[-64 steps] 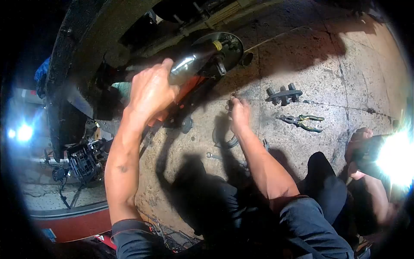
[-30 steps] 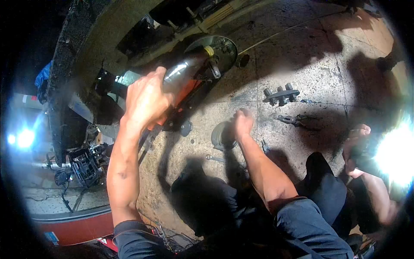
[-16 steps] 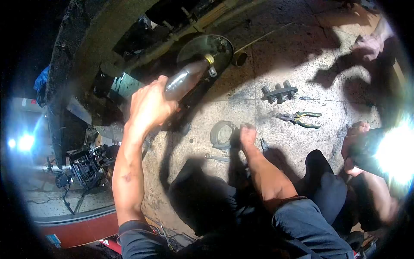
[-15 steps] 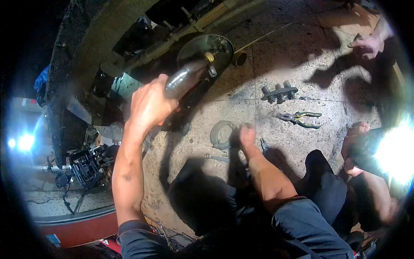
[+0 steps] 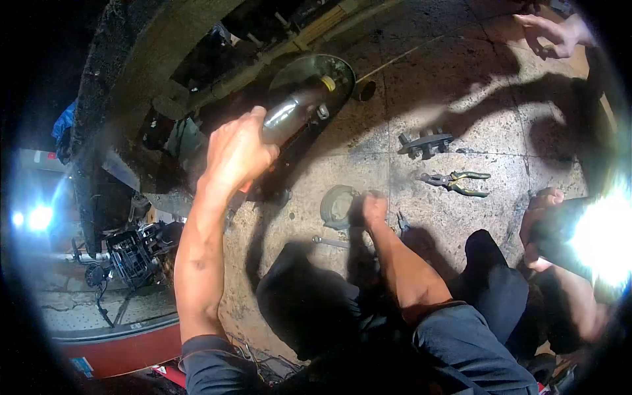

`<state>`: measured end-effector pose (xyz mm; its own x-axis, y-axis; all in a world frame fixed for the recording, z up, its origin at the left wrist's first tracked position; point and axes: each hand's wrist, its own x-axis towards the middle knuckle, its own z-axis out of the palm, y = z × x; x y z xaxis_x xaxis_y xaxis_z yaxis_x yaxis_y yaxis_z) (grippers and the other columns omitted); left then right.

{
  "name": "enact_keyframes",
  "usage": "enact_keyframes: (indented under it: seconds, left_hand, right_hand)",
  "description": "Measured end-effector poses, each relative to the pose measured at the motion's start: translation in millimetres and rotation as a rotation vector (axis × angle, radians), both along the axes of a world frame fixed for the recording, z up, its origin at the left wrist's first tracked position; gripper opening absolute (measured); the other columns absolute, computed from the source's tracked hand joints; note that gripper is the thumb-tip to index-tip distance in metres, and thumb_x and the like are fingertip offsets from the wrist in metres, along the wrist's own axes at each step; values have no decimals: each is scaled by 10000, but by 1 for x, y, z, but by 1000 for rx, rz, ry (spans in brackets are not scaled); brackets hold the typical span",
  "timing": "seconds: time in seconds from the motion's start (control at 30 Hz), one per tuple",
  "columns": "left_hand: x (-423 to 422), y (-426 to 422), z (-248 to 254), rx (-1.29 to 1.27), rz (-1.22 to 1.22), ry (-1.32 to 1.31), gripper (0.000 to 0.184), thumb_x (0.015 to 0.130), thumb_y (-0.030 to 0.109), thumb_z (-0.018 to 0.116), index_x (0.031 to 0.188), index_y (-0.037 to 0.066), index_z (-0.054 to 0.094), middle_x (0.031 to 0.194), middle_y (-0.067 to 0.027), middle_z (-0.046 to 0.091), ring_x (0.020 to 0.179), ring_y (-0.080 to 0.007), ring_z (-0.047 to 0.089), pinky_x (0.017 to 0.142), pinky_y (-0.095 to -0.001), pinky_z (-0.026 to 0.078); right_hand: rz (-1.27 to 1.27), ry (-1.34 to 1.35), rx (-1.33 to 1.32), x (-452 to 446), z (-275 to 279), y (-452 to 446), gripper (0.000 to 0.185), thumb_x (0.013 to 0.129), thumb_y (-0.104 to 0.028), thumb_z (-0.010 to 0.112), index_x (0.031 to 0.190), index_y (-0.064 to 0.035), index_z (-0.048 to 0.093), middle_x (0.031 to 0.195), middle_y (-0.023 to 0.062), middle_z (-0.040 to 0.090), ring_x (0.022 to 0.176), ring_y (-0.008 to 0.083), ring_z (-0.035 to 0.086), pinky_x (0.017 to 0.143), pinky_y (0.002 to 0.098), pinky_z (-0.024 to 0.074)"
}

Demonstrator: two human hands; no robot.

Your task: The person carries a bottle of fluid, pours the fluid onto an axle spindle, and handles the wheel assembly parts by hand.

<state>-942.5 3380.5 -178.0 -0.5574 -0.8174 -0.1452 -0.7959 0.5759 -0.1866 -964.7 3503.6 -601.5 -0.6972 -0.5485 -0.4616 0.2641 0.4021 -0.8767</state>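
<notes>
My left hand is wrapped round a clear plastic bottle with dark contents and a yellow band at its neck. The bottle leans with its neck away from me, over a dark round pan; whether anything flows out is hard to see. Low over the floor, my right hand is closed in a fist beside a grey ring-shaped part, and what it may hold is hidden. Near that hand lie a wrench and a small pair of pliers.
Green-handled pliers and a dark part with several studs lie on the stained floor. A large dark metal frame rises at left. Another person's hand is at top right; a bright lamp is held below it.
My left hand and the bottle have shifted slightly right and away from me. The other person's hand at top right has moved up, its fingers now curled. My right hand has barely moved.
</notes>
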Motion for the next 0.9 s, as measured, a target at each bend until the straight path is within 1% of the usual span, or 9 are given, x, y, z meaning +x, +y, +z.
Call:
enact_keyframes:
  seconds: [0.1, 0.2, 0.33, 0.4, 0.5, 0.6, 0.67, 0.87, 0.9]
  left_hand:
    - [1, 2, 0, -14, -45, -4, 456, 671, 197, 693, 1086, 34, 595, 978, -218, 673, 942, -379, 647, 839, -445, 496]
    - [5, 3, -6, -47, -84, 14, 452, 672, 199, 693, 1082, 35, 597, 960, -218, 675, 930, -372, 653, 833, -442, 497]
    - [7, 7, 0, -22, -21, 105, 431, 678, 193, 691, 1068, 36, 598, 908, -202, 685, 891, -354, 669, 822, -434, 501]
    - [10, 4, -3, 5, -26, 119, 404, 686, 181, 680, 1057, 41, 601, 835, -182, 689, 810, -335, 684, 785, -416, 514]
    - [12, 1, -8, -52, -62, 75, 391, 693, 169, 672, 1056, 42, 600, 799, -172, 689, 719, -311, 692, 737, -403, 528]
    - [10, -1, -10, -42, -41, 64, 387, 698, 159, 665, 1057, 36, 595, 801, -167, 690, 639, -290, 689, 701, -397, 536]
    - [8, -1, -10, -19, -19, 70, 388, 700, 152, 660, 1061, 27, 589, 812, -165, 691, 606, -280, 686, 691, -399, 540]
    - [10, -4, -19, -100, -80, 99, 398, 696, 148, 662, 1061, 11, 581, 826, -173, 689, 642, -292, 689, 715, -408, 541]
    - [11, -3, -17, -74, -78, 109, 422, 687, 152, 670, 1081, 24, 587, 867, -186, 686, 740, -318, 692, 749, -419, 531]
  right_hand:
    - [101, 15, 112, -3, -1, -5, 353, 844, -250, 577, 1025, 44, 650, 984, 294, 654, 966, 429, 631, 851, 450, 492]
    - [157, 91, 36, -2, -2, -2, 356, 846, -257, 575, 1016, 48, 648, 989, 302, 649, 970, 448, 621, 851, 458, 490]
    - [26, 50, 5, 3, -15, -1, 366, 843, -267, 573, 1007, 52, 648, 981, 305, 648, 972, 459, 613, 855, 464, 482]
    - [-30, -17, 46, 5, -10, -5, 372, 841, -273, 572, 1005, 52, 649, 980, 303, 649, 975, 461, 609, 864, 465, 476]
    - [170, 269, -5, 7, -41, 0, 378, 828, -273, 578, 1018, 44, 656, 991, 295, 654, 988, 454, 609, 887, 462, 467]
    - [2, -39, 53, 5, -6, 0, 376, 826, -271, 579, 1017, 42, 659, 988, 295, 653, 984, 451, 612, 886, 461, 471]
    - [24, 38, 76, 2, 5, 2, 375, 828, -273, 578, 1012, 43, 660, 979, 293, 654, 982, 447, 614, 879, 460, 474]
    - [43, 66, 9, 5, -2, 1, 350, 834, -253, 554, 987, 43, 658, 947, 301, 651, 963, 441, 622, 860, 459, 485]
    - [56, 100, -11, 5, -6, 2, 342, 835, -246, 547, 981, 44, 657, 940, 303, 650, 954, 444, 623, 852, 460, 489]
